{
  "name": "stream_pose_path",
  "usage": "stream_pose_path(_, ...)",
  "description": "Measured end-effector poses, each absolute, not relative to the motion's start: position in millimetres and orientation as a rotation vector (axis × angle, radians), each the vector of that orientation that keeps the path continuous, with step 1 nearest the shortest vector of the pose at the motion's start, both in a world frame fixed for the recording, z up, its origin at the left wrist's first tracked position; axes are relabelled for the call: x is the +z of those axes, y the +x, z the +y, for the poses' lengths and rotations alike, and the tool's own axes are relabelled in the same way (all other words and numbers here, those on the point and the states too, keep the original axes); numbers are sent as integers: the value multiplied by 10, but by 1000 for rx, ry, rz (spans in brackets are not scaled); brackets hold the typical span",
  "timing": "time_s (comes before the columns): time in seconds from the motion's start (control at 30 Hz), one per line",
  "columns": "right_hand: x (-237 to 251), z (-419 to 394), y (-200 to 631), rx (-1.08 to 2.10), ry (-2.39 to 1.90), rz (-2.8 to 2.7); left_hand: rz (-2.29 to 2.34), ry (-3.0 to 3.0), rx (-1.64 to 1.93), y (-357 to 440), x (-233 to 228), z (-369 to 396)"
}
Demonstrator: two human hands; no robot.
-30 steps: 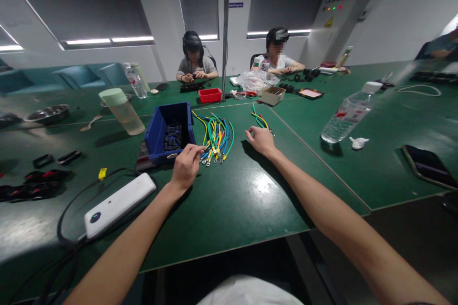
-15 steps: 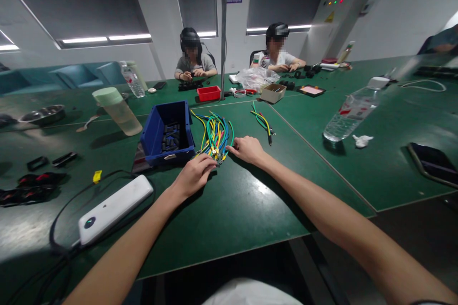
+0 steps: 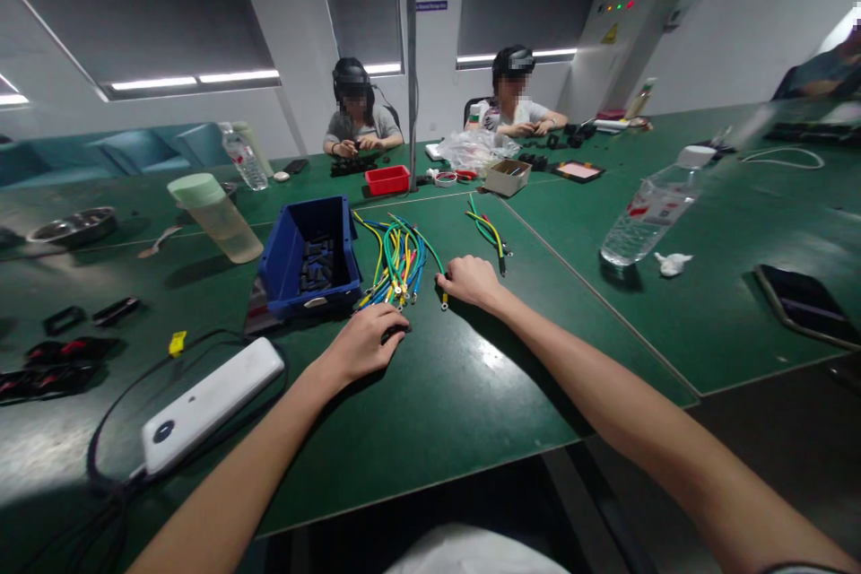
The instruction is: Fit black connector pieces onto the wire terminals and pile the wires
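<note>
The green table point(image 3: 430, 395) runs out of view on the left and right, and its near edge cuts across below both forearms; the stretch of top between the arms lies bare. The blue bin point(image 3: 306, 260) holds small dark parts too dim to name. Just right of it lies the bundle of coloured wires point(image 3: 396, 256), its ring-terminal ends pointing toward the person. The left hand point(image 3: 363, 343) rests palm down just in front of those ends, fingers curled over something small and dark that cannot be made out; whether it grips it is not clear. The right hand point(image 3: 471, 280) sits at the bundle's right edge, thumb and forefinger pinched on one green wire point(image 3: 434, 265), whose end point(image 3: 444, 303) hangs below the fingers.
</note>
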State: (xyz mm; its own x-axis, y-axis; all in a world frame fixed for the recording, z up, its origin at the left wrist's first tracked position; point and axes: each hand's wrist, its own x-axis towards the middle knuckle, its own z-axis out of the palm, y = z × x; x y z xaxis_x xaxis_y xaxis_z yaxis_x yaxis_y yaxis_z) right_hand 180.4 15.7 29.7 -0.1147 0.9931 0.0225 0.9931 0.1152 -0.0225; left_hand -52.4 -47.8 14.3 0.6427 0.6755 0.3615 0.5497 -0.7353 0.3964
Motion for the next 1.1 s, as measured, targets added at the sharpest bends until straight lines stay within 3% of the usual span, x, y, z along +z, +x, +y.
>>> stream_pose_path(0.67, 125, 294, 1891, 161, -2009, -2023, 996, 2576, 676, -496, 162, -490)
stream_pose_path(1.0, -6, 415, 1917, 955, -1515, -1346, 987, 2626, 620, -520, 148, -453)
stream_pose_path(1.1, 16, 395, 1872, 1053, -1343, -1178, 990, 2646, 601, -529, 156, -448)
